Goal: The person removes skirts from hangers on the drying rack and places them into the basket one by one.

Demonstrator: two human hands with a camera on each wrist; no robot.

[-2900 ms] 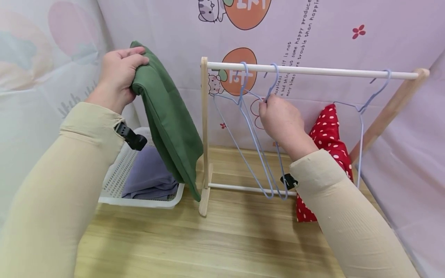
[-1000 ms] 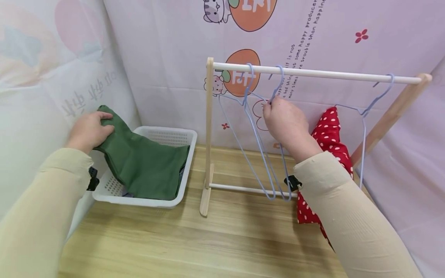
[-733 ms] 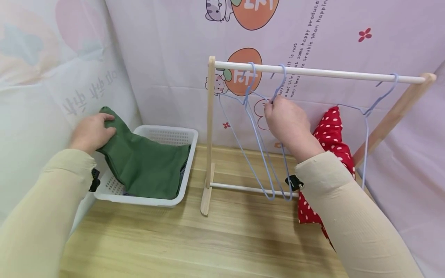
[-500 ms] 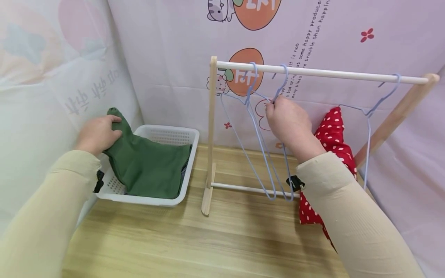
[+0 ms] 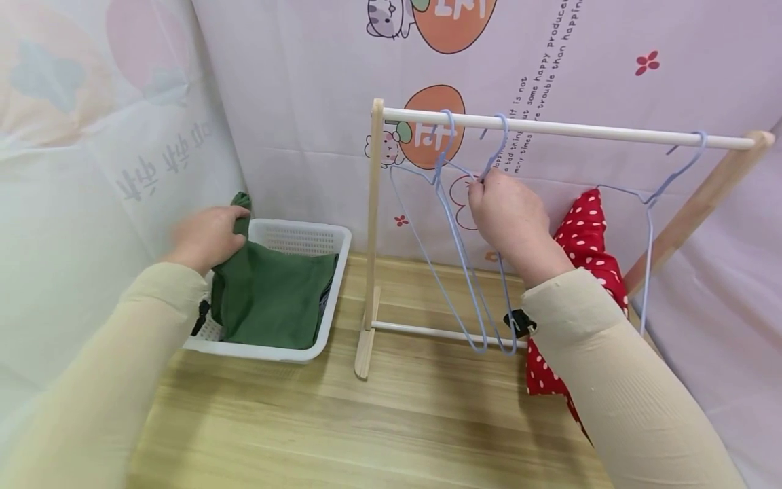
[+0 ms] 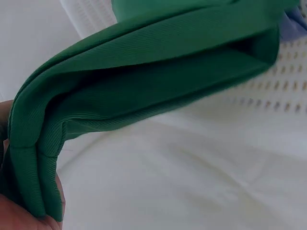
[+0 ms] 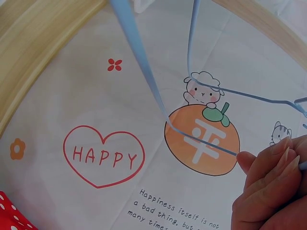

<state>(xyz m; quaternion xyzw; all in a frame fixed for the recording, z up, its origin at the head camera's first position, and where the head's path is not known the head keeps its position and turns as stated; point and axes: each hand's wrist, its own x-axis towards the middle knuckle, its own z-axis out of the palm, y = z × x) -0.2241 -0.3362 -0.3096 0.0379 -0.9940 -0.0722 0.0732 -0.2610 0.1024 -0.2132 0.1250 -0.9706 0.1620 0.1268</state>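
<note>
A folded green garment (image 5: 284,295) lies in the white basket (image 5: 256,353), and its left end is raised in my left hand (image 5: 208,238). In the left wrist view thumb and fingers pinch the folded edge of that green cloth (image 6: 158,57). My right hand (image 5: 507,217) grips a light blue clothes hanger (image 5: 507,292) just below its hook, which sits over the rack's top bar. The right wrist view shows fingers at the neck of this hanger (image 7: 144,62). Another blue hanger (image 5: 449,210) hangs close on its left.
The small clothes rack (image 5: 369,272) has wooden ends and a white top bar (image 5: 562,127). At its right end a third hanger (image 5: 650,224) carries a red polka-dot garment (image 5: 583,231). Printed cloth walls (image 5: 293,81) stand behind and beside the wooden table (image 5: 366,435).
The green garment has come down from the air beside the rack into the basket. Most recently my left hand has drawn its raised end rightwards. My right hand keeps hold of the hanger.
</note>
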